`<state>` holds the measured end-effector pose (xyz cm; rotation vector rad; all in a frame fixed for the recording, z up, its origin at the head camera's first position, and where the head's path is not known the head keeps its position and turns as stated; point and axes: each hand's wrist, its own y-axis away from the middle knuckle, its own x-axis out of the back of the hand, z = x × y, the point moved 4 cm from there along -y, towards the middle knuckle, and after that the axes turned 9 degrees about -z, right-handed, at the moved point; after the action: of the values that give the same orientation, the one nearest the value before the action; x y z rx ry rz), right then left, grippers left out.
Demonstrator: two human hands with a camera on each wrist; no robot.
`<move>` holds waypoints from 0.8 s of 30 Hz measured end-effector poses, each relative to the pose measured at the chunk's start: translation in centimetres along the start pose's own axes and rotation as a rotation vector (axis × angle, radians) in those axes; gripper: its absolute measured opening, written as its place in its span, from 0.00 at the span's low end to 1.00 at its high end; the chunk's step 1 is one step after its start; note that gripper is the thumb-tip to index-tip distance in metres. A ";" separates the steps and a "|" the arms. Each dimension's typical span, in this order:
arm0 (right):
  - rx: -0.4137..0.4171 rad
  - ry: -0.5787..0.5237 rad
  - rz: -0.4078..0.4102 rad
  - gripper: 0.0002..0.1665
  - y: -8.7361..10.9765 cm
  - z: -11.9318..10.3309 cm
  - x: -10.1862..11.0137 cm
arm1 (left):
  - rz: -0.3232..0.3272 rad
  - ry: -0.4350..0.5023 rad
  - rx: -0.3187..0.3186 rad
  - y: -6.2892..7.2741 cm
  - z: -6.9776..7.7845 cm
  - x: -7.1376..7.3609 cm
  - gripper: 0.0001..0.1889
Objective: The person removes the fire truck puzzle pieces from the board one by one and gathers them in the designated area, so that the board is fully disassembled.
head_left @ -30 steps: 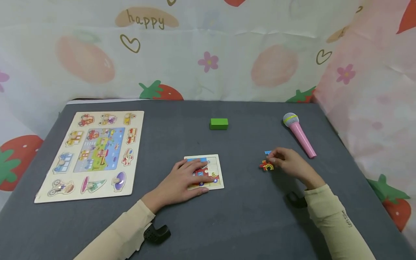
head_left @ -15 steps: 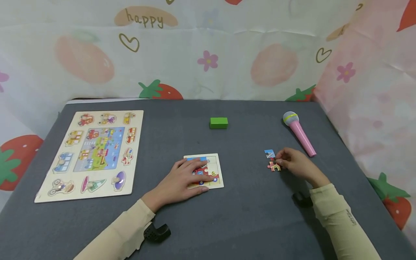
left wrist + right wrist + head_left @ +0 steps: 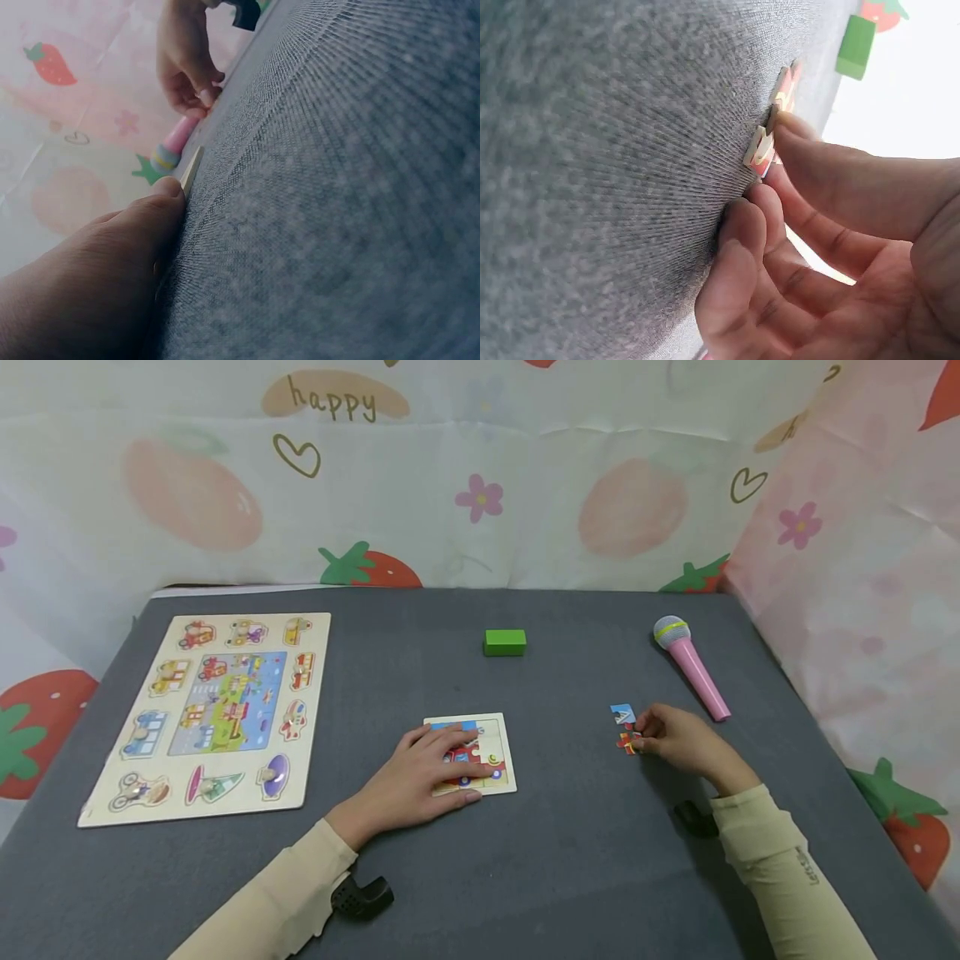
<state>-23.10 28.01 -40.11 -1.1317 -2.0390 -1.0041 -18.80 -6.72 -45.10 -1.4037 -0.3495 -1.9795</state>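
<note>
My left hand (image 3: pixel 416 781) lies with spread, fairly straight fingers over a small jigsaw tray (image 3: pixel 491 720) at the table's middle, hiding its left part. Red and yellow vehicle pieces show between the fingers. In the left wrist view the thumb (image 3: pixel 154 214) rests at the tray's edge. At right, my right hand (image 3: pixel 682 743) pinches a red and yellow jigsaw piece (image 3: pixel 625 742) between thumb and index finger, low over the cloth. The right wrist view shows this piece (image 3: pixel 759 150) tilted, with another reddish piece (image 3: pixel 781 86) just past the thumb. A blue jigsaw piece (image 3: pixel 622 714) lies by the fingertips.
A large wooden peg puzzle board (image 3: pixel 318 693) with vehicle shapes lies at left. A green block (image 3: pixel 505 643) sits at the back middle. The pink toy microphone (image 3: pixel 697 672) lies behind the right hand. A printed curtain (image 3: pixel 540 468) hangs past the table's far edge.
My right hand moved right by half a second ago, the red and yellow piece shifting right and the blue piece coming into view. Since then its fingers have closed over that piece; the left hand stays put.
</note>
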 end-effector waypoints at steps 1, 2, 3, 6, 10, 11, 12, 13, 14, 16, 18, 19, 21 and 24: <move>0.002 0.004 -0.005 0.11 0.0 -0.1 0.0 | 0.000 -0.002 0.001 0.0 0.0 0.0 0.17; 0.007 0.007 -0.007 0.11 0.0 -0.1 -0.1 | 0.002 -0.005 0.001 0.0 -0.1 0.0 0.17; 0.014 0.013 -0.007 0.11 0.0 -0.1 -0.1 | 0.003 -0.006 0.000 0.0 -0.1 0.0 0.17; 0.027 0.018 -0.013 0.11 0.1 0.0 -0.2 | -0.002 -0.008 -0.002 0.0 -0.1 0.0 0.17; 0.040 0.014 -0.014 0.10 0.3 0.2 -0.2 | -0.014 -0.008 0.002 0.0 0.0 0.1 0.17; 0.045 0.015 -0.012 0.10 0.3 0.3 -0.2 | -0.016 -0.006 0.004 0.0 0.0 0.1 0.17; 0.053 0.017 -0.008 0.10 0.3 0.3 -0.2 | -0.016 -0.006 0.005 0.1 0.0 0.1 0.17; 0.058 0.020 -0.004 0.10 0.4 0.3 -0.2 | -0.015 -0.005 0.005 0.1 0.1 0.1 0.17; 0.062 0.023 -0.001 0.10 0.4 0.3 -0.2 | -0.014 -0.005 0.005 0.1 0.1 0.1 0.17; 0.069 0.030 0.003 0.10 0.4 0.2 -0.2 | -0.014 -0.008 0.002 0.1 0.1 0.1 0.17; 0.068 0.037 0.006 0.10 0.5 0.0 -0.1 | -0.016 -0.012 -0.002 0.1 0.1 0.2 0.17; 0.063 0.042 0.014 0.10 0.6 -0.2 0.0 | -0.020 -0.015 -0.003 0.1 0.0 0.1 0.17; 0.053 0.043 0.040 0.10 0.8 -0.7 0.5 | -0.028 -0.015 -0.006 0.1 0.0 0.2 0.17; 0.060 0.046 0.091 0.12 1.1 -2.3 1.1 | -0.037 -0.010 -0.004 0.1 0.0 0.3 0.17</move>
<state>-22.39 26.98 -37.64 -1.1491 -1.9498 -0.9101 -18.82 -6.88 -44.87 -1.4193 -0.3781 -2.0049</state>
